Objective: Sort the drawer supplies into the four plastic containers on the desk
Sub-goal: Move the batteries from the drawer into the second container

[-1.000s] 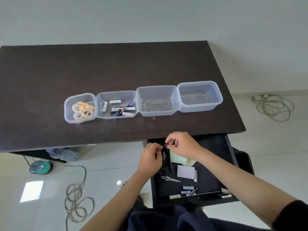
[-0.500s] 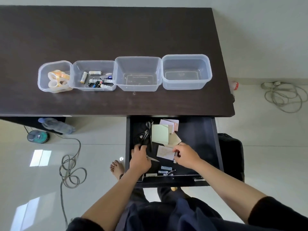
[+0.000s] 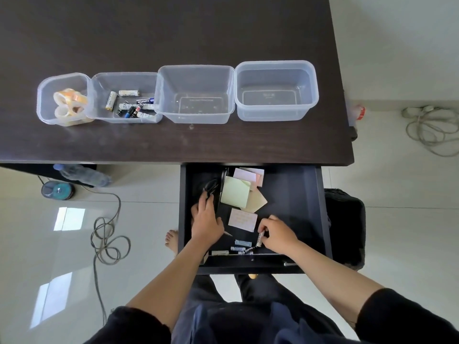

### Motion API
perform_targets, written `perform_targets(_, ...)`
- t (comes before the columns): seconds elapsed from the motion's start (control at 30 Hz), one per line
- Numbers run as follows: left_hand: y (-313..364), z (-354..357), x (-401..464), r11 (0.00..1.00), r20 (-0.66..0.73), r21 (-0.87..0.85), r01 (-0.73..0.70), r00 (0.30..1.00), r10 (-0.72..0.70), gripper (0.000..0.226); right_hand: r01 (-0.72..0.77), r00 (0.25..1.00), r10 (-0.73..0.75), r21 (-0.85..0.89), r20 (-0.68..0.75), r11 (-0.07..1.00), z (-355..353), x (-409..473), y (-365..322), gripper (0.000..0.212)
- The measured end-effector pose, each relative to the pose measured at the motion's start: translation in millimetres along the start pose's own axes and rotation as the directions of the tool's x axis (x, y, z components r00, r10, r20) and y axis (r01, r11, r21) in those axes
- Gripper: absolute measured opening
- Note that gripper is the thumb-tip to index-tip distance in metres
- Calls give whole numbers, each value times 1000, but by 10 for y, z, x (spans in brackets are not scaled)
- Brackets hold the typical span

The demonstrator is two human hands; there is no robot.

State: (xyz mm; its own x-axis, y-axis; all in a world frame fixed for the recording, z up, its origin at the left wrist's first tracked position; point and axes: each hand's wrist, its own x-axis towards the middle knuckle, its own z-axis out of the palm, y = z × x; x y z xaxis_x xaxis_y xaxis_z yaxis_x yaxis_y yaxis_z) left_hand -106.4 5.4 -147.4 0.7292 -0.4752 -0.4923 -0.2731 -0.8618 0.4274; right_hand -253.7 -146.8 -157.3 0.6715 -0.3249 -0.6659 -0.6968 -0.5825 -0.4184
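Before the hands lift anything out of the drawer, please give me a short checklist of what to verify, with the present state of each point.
1. Right hand has a firm hold on the battery: ok, fingers pinch it.
2. Left hand holds the black scissors: cannot tell, the fingertips reach them, but the hold is hidden.
3. Battery container has room: ok, its batteries lie in one loose layer.
4. A container is free for the scissors: ok, the third container and the fourth container hold nothing.
5. Drawer is open enough to lift things out: ok.
6. Sticky notes are clear of both hands: ok, neither hand touches them.
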Motion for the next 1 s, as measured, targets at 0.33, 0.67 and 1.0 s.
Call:
perform_targets(0.33, -70, -40, 167, 998, -28, 60, 9, 1000, -7, 57, -3, 999, 4, -23, 44, 1000, -1, 28, 13, 27)
perform_targets(0.67, -96, -7, 146, 998, -53, -63, -21, 998, 18, 38, 11, 998, -1, -145, 68, 989, -33, 9, -2, 24)
perform_targets(1.0, 21, -119, 163, 980, -92, -198, -26, 996, 8, 70, 78, 995, -71, -86, 76, 993, 27, -37, -126, 30)
